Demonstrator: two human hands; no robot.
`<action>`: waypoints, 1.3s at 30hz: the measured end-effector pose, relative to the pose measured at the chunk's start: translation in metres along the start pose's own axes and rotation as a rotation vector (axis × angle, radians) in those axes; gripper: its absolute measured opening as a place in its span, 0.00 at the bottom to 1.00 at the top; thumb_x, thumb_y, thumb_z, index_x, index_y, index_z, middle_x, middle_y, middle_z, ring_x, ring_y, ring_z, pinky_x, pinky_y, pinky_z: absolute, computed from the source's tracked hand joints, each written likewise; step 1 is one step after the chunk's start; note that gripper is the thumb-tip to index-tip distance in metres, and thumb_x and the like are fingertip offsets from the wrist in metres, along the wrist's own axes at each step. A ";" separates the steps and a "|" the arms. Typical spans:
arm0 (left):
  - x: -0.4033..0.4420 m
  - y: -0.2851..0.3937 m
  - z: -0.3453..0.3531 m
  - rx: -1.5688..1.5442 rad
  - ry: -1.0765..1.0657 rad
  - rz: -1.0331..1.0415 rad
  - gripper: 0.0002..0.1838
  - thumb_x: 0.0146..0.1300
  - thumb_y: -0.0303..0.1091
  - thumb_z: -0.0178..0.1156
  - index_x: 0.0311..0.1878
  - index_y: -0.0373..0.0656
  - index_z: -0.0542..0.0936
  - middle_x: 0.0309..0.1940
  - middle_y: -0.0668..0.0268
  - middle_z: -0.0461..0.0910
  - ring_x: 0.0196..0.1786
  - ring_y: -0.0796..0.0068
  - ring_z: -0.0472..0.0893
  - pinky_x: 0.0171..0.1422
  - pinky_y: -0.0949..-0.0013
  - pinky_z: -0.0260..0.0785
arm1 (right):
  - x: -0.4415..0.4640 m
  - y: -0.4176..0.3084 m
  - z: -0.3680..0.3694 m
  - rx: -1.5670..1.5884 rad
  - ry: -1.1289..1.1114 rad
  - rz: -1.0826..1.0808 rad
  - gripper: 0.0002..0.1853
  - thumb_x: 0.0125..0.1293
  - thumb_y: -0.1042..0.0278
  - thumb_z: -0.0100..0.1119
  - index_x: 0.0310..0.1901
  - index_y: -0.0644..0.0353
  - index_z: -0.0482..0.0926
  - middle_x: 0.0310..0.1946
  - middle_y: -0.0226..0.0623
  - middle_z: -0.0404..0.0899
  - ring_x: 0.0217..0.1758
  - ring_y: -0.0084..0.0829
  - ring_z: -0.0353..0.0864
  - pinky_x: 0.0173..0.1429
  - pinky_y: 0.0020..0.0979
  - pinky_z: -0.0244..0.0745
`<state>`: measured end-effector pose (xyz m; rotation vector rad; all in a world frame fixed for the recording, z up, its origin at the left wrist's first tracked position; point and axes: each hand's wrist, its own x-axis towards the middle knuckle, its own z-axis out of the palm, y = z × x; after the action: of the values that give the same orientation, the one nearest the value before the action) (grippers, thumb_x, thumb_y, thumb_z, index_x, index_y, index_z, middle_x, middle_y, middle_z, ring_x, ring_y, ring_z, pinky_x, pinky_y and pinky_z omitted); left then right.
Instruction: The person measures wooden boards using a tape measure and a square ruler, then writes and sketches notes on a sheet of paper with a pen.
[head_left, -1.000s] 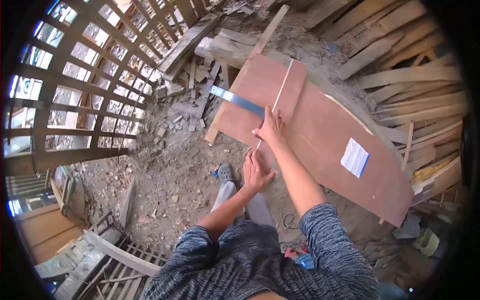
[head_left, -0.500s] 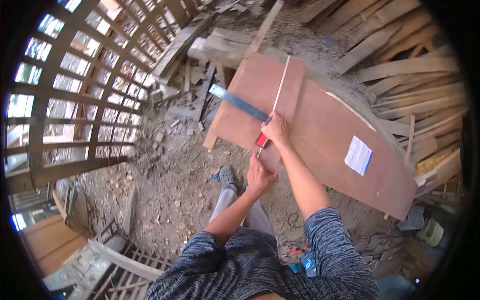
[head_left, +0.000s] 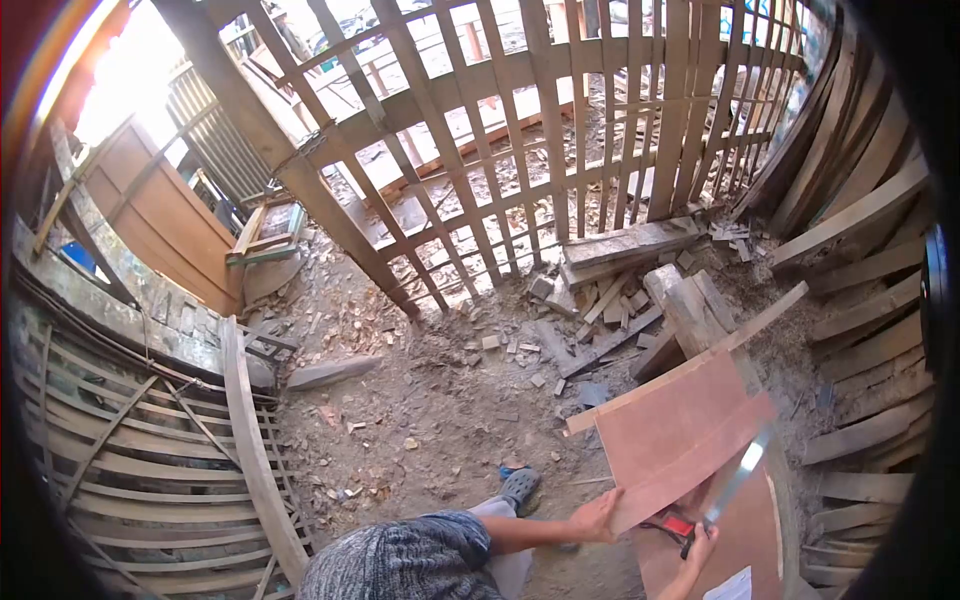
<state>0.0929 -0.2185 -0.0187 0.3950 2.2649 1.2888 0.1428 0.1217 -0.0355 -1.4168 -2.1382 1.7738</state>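
Head view shows the near end of a reddish-brown strip (head_left: 695,460), which extends across a plywood panel (head_left: 668,408), being touched by the left hand (head_left: 598,515) with its fingers extended; whether it is pinched by the thumb cannot be told. Beside the strip, over the panel, a metal square (head_left: 738,478) with a red-and-black handle is gripped by the right hand (head_left: 703,550), its fingers curled.

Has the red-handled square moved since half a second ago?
Yes. Judged against the wooden batten, the red-handled square has moved away from it, past the plywood strip, to the side with the paper label.
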 end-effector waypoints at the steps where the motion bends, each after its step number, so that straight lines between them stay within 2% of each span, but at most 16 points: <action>1: 0.007 -0.014 -0.004 -0.059 -0.079 -0.041 0.71 0.43 0.53 0.80 0.82 0.35 0.45 0.75 0.39 0.62 0.76 0.41 0.67 0.77 0.51 0.67 | -0.004 -0.002 0.001 0.111 -0.046 -0.033 0.22 0.69 0.69 0.67 0.61 0.66 0.74 0.53 0.39 0.79 0.54 0.34 0.79 0.59 0.35 0.76; 3: 0.009 -0.012 -0.025 -0.170 -0.220 -0.162 0.77 0.43 0.64 0.80 0.83 0.32 0.42 0.80 0.36 0.55 0.82 0.43 0.60 0.82 0.51 0.59 | -0.037 0.001 -0.033 0.309 -0.044 -0.055 0.22 0.69 0.68 0.68 0.60 0.66 0.74 0.52 0.39 0.78 0.53 0.33 0.79 0.57 0.36 0.76; 4: 0.012 -0.015 -0.042 -0.257 -0.236 -0.089 0.77 0.43 0.63 0.82 0.83 0.31 0.43 0.82 0.38 0.53 0.84 0.47 0.57 0.85 0.52 0.54 | -0.030 0.028 -0.054 0.038 0.079 -0.026 0.20 0.71 0.66 0.67 0.60 0.65 0.75 0.53 0.38 0.79 0.51 0.32 0.79 0.55 0.35 0.78; 5: 0.022 -0.046 -0.034 -0.455 -0.207 0.051 0.76 0.42 0.59 0.84 0.83 0.31 0.45 0.80 0.43 0.57 0.83 0.51 0.59 0.84 0.53 0.54 | -0.057 -0.002 -0.048 -0.187 0.158 -0.047 0.20 0.71 0.65 0.67 0.58 0.66 0.77 0.51 0.37 0.81 0.50 0.31 0.80 0.56 0.36 0.78; 6: 0.026 -0.032 -0.062 -0.600 -0.283 0.001 0.72 0.43 0.53 0.84 0.82 0.32 0.48 0.78 0.48 0.60 0.81 0.56 0.61 0.83 0.55 0.56 | -0.050 0.028 -0.063 -0.246 0.186 -0.130 0.21 0.68 0.61 0.70 0.55 0.68 0.80 0.48 0.40 0.84 0.50 0.35 0.82 0.57 0.40 0.77; 7: 0.029 -0.015 -0.091 -0.740 -0.355 -0.059 0.68 0.44 0.48 0.85 0.82 0.33 0.52 0.76 0.54 0.64 0.79 0.62 0.64 0.82 0.58 0.58 | -0.038 0.075 -0.078 -0.428 0.399 -0.089 0.24 0.65 0.58 0.72 0.54 0.68 0.81 0.46 0.46 0.86 0.49 0.42 0.83 0.58 0.44 0.76; 8: 0.035 -0.022 -0.105 -0.755 -0.376 -0.102 0.65 0.46 0.45 0.83 0.81 0.33 0.53 0.75 0.53 0.65 0.78 0.63 0.65 0.82 0.57 0.59 | -0.048 0.064 -0.077 -0.380 0.360 -0.015 0.25 0.63 0.56 0.72 0.55 0.67 0.80 0.49 0.51 0.86 0.52 0.46 0.84 0.59 0.45 0.76; 9: 0.041 -0.010 -0.133 -0.691 -0.421 -0.203 0.63 0.46 0.42 0.81 0.81 0.35 0.53 0.74 0.52 0.66 0.76 0.61 0.67 0.81 0.59 0.61 | -0.043 0.073 -0.082 -0.383 0.354 0.031 0.24 0.62 0.57 0.72 0.53 0.66 0.80 0.49 0.51 0.87 0.53 0.46 0.85 0.60 0.44 0.76; 10: 0.042 0.013 -0.161 -0.581 -0.411 -0.207 0.62 0.46 0.43 0.78 0.81 0.35 0.54 0.74 0.50 0.67 0.74 0.57 0.70 0.80 0.59 0.63 | -0.049 0.059 -0.081 -0.461 0.367 0.087 0.23 0.61 0.56 0.72 0.51 0.65 0.80 0.47 0.51 0.87 0.53 0.47 0.86 0.59 0.44 0.77; 11: 0.051 -0.013 -0.166 -0.566 -0.396 -0.127 0.61 0.45 0.47 0.76 0.81 0.36 0.56 0.72 0.50 0.68 0.72 0.54 0.72 0.79 0.59 0.64 | -0.055 0.050 -0.074 -0.532 0.404 0.070 0.23 0.61 0.55 0.72 0.49 0.65 0.81 0.46 0.50 0.87 0.52 0.48 0.86 0.59 0.44 0.77; 14: 0.067 -0.025 -0.207 -0.482 -0.354 -0.149 0.60 0.45 0.47 0.73 0.81 0.37 0.59 0.67 0.55 0.72 0.70 0.59 0.73 0.74 0.59 0.66 | -0.067 0.034 -0.063 -0.622 0.403 0.065 0.21 0.60 0.54 0.72 0.47 0.63 0.83 0.44 0.49 0.88 0.50 0.48 0.87 0.58 0.44 0.78; 17: 0.091 -0.029 -0.230 -0.473 -0.284 -0.132 0.53 0.49 0.44 0.68 0.81 0.37 0.62 0.69 0.61 0.73 0.70 0.64 0.73 0.77 0.61 0.62 | -0.065 0.040 -0.055 -0.645 0.404 0.081 0.20 0.60 0.54 0.72 0.46 0.61 0.84 0.44 0.47 0.89 0.49 0.47 0.88 0.57 0.44 0.79; 22: 0.147 -0.053 -0.231 -0.550 -0.328 -0.008 0.47 0.54 0.40 0.60 0.80 0.34 0.64 0.72 0.60 0.74 0.73 0.68 0.71 0.80 0.62 0.59 | -0.063 0.050 -0.054 -0.685 0.478 0.034 0.17 0.62 0.56 0.72 0.45 0.60 0.85 0.40 0.42 0.89 0.46 0.41 0.87 0.55 0.41 0.79; 31: 0.177 -0.059 -0.236 -0.382 -0.316 -0.085 0.40 0.60 0.42 0.64 0.77 0.39 0.71 0.67 0.65 0.80 0.67 0.71 0.76 0.77 0.65 0.62 | -0.077 0.046 -0.041 -0.700 0.508 -0.027 0.18 0.63 0.60 0.72 0.50 0.61 0.82 0.47 0.45 0.87 0.52 0.43 0.86 0.60 0.42 0.78; 35: 0.185 -0.064 -0.235 -0.332 -0.338 -0.004 0.34 0.64 0.41 0.60 0.74 0.37 0.75 0.59 0.64 0.84 0.61 0.73 0.79 0.71 0.65 0.67 | -0.080 0.037 -0.035 -0.679 0.525 -0.009 0.20 0.64 0.60 0.72 0.53 0.61 0.81 0.48 0.45 0.87 0.52 0.42 0.86 0.60 0.41 0.78; 39: 0.189 -0.056 -0.237 -0.278 -0.335 0.024 0.34 0.66 0.43 0.65 0.73 0.39 0.76 0.57 0.67 0.85 0.58 0.76 0.80 0.69 0.67 0.68 | -0.077 0.042 -0.040 -0.681 0.503 0.023 0.20 0.64 0.61 0.72 0.52 0.62 0.81 0.48 0.45 0.87 0.52 0.41 0.86 0.60 0.40 0.78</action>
<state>-0.1959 -0.3265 -0.0180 0.4962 1.7830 1.4083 0.2342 0.1010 -0.0161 -1.7491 -2.4957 0.5624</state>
